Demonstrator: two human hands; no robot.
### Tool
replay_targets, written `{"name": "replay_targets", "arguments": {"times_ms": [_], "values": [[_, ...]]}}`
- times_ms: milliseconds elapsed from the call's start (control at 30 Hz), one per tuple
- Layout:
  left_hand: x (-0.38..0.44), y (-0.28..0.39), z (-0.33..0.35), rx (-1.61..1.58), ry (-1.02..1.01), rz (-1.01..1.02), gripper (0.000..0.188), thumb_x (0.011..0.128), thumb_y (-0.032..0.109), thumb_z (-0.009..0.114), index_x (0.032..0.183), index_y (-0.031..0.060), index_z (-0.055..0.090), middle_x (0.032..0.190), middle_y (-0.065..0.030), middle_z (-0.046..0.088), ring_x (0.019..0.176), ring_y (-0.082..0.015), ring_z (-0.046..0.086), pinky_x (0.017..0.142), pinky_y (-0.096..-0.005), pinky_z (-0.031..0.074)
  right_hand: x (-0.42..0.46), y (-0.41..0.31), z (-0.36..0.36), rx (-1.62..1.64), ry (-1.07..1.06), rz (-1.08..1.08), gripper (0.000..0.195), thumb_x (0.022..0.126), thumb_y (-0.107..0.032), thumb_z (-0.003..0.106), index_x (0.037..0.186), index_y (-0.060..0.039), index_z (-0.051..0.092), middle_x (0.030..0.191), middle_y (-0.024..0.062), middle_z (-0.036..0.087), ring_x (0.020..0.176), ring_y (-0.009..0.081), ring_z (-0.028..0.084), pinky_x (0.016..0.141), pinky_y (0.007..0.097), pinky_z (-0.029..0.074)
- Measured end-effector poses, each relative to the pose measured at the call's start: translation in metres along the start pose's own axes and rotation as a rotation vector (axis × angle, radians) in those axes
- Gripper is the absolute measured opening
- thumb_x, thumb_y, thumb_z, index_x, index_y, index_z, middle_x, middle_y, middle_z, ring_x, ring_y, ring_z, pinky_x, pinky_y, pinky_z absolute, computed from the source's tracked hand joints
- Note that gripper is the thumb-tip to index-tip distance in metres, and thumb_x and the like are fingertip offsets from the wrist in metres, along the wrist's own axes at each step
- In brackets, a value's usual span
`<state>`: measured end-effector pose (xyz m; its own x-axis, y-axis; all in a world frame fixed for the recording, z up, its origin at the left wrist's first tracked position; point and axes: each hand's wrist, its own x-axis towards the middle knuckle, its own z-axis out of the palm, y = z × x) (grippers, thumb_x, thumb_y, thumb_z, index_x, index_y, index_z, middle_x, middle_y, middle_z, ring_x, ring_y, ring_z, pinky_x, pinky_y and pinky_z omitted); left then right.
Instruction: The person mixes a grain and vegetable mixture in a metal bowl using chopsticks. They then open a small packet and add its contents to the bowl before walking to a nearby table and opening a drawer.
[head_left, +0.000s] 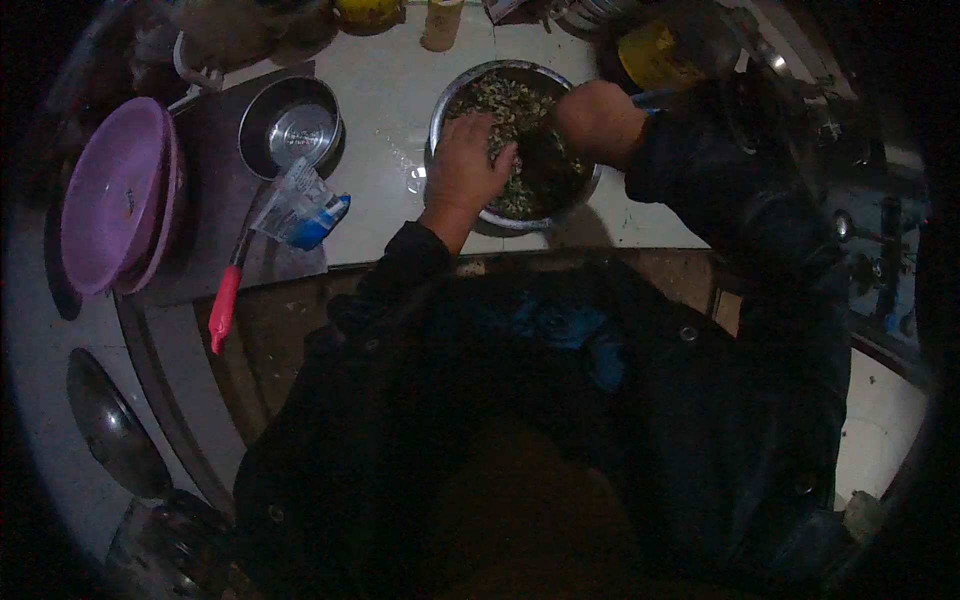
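A wide metal bowl (540, 223) on the pale countertop holds a chopped green and whitish food mixture (510, 97). My left hand (469, 165) reaches over the bowl's left side, fingers extended and resting on the mixture. At the bowl's right side my right hand (600, 124) is curled over the rim, its fingers mostly hidden; whether something is in it cannot be told. Left of the bowl stands a small empty steel pan (290, 127). A torn plastic packet (304, 206), white and blue, lies against that pan's near edge.
Purple plastic basins (112, 195) stand at the left. A red handle (225, 307) juts over the counter's front edge. Lower left is a round metal lid or pan (118, 424). A yellow-labelled container (660, 56) stands back right, a beige cup (441, 26) at the back.
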<state>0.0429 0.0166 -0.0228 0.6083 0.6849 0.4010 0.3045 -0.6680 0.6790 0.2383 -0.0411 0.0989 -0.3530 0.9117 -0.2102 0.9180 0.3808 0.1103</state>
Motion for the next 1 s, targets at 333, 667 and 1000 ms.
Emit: {"name": "replay_targets", "arguments": {"times_ms": [333, 667, 1000], "values": [[0.007, 0.005, -0.006, -0.119, -0.085, 0.053, 0.046, 0.071, 0.016, 0.069, 0.115, 0.0085, 0.06, 0.12, -0.0155, 0.057, 0.118, -0.0341, 0.047, 0.104, -0.0455, 0.034, 0.031, -0.057, -0.01, -0.061, 0.018, 0.099, 0.013, 0.066, -0.02, 0.062, 0.066, -0.0086, 0.068, 0.068, 0.011, 0.063, 0.065, 0.0281, 0.063, 0.052, 0.042, 0.046], [0.016, -0.033, 0.035, 0.047, -0.094, 0.219, 0.025, 0.076, 0.02, 0.062, 0.098, 0.0088, 0.068, 0.107, -0.009, 0.065, 0.114, -0.028, 0.052, 0.111, -0.0458, 0.022, 0.014, -0.104, -0.043, -0.078, 0.2, 0.178, 0.017, 0.072, -0.019, 0.059, 0.081, -0.0089, 0.069, 0.086, 0.0115, 0.066, 0.085, 0.026, 0.063, 0.07, 0.0413, 0.046], [0.011, -0.004, 0.016, 0.095, -0.27, -0.005, 0.033, 0.07, 0.02, 0.072, 0.097, 0.0032, 0.066, 0.106, -0.0183, 0.064, 0.105, -0.0358, 0.056, 0.102, -0.0479, 0.035, -0.045, -0.151, -0.196, 1.308, 0.56, -0.643, 0.025, 0.086, -0.03, 0.059, 0.088, -0.0061, 0.062, 0.085, 0.0134, 0.064, 0.077, 0.0303, 0.062, 0.066, 0.041, 0.047]]}}
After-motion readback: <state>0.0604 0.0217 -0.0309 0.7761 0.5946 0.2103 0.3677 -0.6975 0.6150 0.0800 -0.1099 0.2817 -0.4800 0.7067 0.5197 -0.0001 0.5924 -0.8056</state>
